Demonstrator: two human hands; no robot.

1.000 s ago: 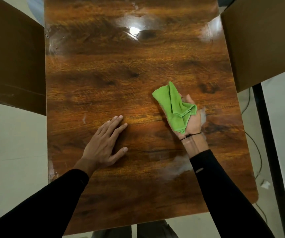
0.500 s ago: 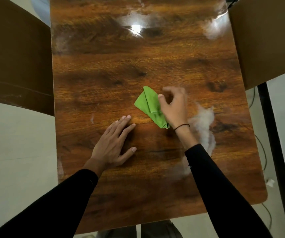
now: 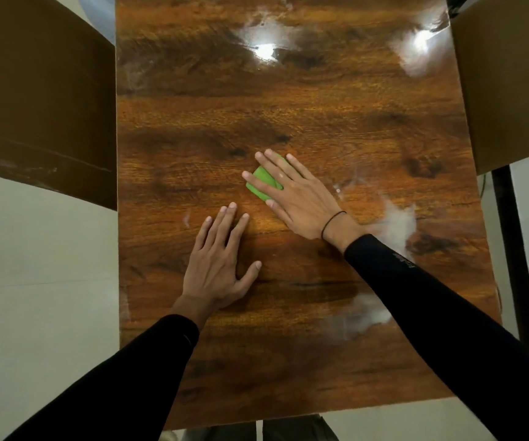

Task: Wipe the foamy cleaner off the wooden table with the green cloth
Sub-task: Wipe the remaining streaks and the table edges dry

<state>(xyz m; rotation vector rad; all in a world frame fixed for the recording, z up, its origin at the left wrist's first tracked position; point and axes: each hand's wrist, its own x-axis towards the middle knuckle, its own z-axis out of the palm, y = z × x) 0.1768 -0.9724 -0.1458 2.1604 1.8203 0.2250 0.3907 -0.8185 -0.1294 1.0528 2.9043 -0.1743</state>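
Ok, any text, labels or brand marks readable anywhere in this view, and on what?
None can be read.
Small grey mark on the right sleeve: too small and blurred to read.
Wooden table, green cloth under the right hand, and cardboard boxes at both sides: no print visible.

Left hand point(image 3: 217, 268), right hand point(image 3: 292, 194) — fingers flat

I can't pin this place down from my feed: a plain indoor room, perhaps storage or a work space. I see a glossy wooden table point(image 3: 288, 106), cardboard boxes point(image 3: 34, 106) either side, pale bare floor point(image 3: 34, 265), and cables point(image 3: 483, 186).
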